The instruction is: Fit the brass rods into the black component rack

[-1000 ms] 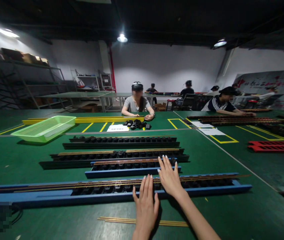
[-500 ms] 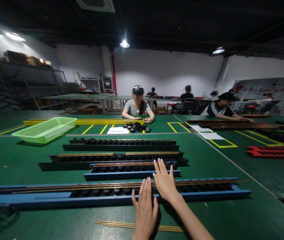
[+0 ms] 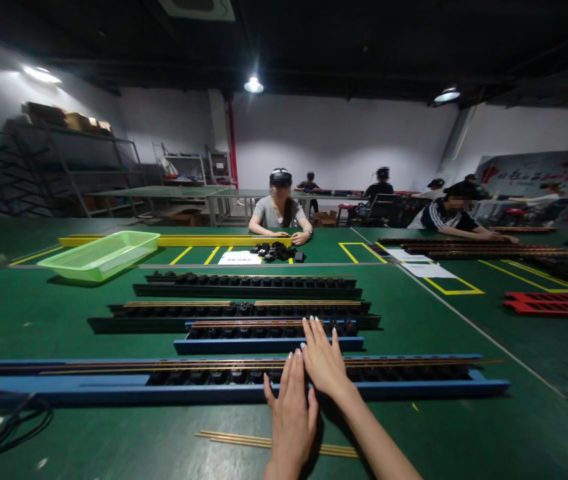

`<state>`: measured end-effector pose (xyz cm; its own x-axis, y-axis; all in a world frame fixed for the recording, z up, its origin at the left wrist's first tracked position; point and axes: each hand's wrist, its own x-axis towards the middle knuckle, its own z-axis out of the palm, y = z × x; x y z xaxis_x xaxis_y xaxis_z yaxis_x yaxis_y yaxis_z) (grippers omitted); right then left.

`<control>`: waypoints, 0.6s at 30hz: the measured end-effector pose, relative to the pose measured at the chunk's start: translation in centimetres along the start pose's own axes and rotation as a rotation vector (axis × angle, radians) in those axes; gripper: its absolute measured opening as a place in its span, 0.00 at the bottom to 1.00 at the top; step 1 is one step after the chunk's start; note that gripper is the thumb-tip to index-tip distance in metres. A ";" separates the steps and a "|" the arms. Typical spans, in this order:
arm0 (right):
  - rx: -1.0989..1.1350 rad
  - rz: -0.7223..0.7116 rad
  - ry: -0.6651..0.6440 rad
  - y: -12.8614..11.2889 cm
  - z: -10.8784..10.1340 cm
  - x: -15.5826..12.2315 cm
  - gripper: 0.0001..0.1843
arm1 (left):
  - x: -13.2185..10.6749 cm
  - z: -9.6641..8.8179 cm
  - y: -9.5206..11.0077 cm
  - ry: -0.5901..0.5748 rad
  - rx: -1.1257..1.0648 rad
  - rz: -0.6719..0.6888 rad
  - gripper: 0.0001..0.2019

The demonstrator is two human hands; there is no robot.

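Note:
A long blue channel rail (image 3: 204,397) lies across the table before me, with black blocks (image 3: 404,373) inside it and thin brass rods (image 3: 114,368) along its top. Over the front edge of this rail, my left hand (image 3: 291,403) is open, fingers stretched forward. My right hand (image 3: 325,357) is open too, spread flat across the rods, its fingertips reaching toward a shorter blue rail (image 3: 244,345). Whether the palms press on the rail or just hover is hard to tell. Nearest me, loose brass rods (image 3: 234,438) lie on the table, partly hidden behind my left arm.
Behind the blue rails are two dark rails (image 3: 114,325) (image 3: 244,291) with black blocks. A green basket (image 3: 99,267) stands at far left, beside a yellow rail (image 3: 204,241). Opposite sits a person (image 3: 279,210) near a black pile of parts (image 3: 274,251). Cables (image 3: 24,413) lie at left.
The view has shifted slightly, so the table's contents sit a little further right. Both hands stay flat and open over the long blue rail, with the right hand slightly further left along it.

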<state>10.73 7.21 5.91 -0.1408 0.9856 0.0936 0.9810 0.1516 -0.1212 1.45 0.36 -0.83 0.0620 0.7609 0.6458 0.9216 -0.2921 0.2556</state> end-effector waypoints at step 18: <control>0.063 0.004 -0.025 0.6 1.0 0.4 0.32 | 7.8 -1.7 -0.4 0.010 0.143 -0.087 0.29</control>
<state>11.10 7.72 4.93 -0.1409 0.9876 0.0688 0.9713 0.1513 -0.1835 0.89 5.44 5.38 -0.0231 0.7739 0.6329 0.9685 -0.1398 0.2063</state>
